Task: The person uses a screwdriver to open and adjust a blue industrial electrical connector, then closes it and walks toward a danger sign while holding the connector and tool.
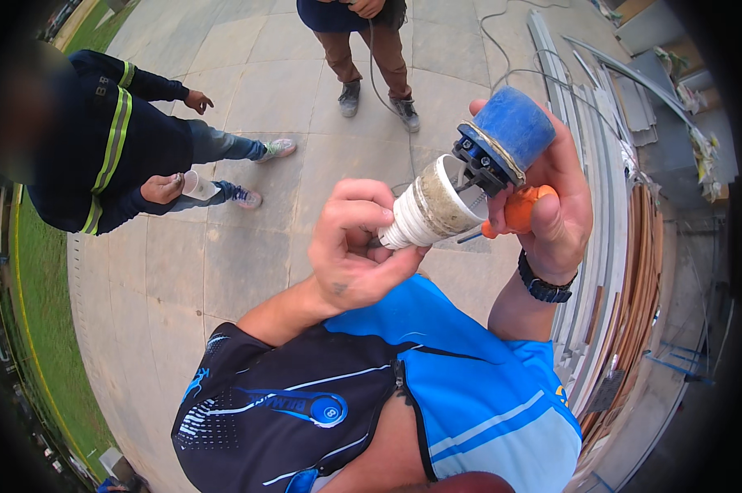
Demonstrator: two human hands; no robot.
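Note:
My left hand (346,246) is closed around the ribbed narrow end of a white plastic plug housing (438,201), whose wide mouth tilts up to the right. In my right hand (566,185) is a blue industrial plug (517,127), gripped by its round shell. Its black inner terminal block (479,163), with screws showing, points down at the housing's mouth. The two parts are very close; whether they touch I cannot tell. An orange-handled screwdriver (525,209) is also held in my right hand, its shaft pointing left beneath the housing.
At left stands a person in a dark jacket (116,156) with a white cup (198,186) in one hand. Another person (362,49) stands ahead, holding a cable. Long metal profiles (580,205) and brown strips (634,271) lie along the right. Cables cross the paved floor (260,164).

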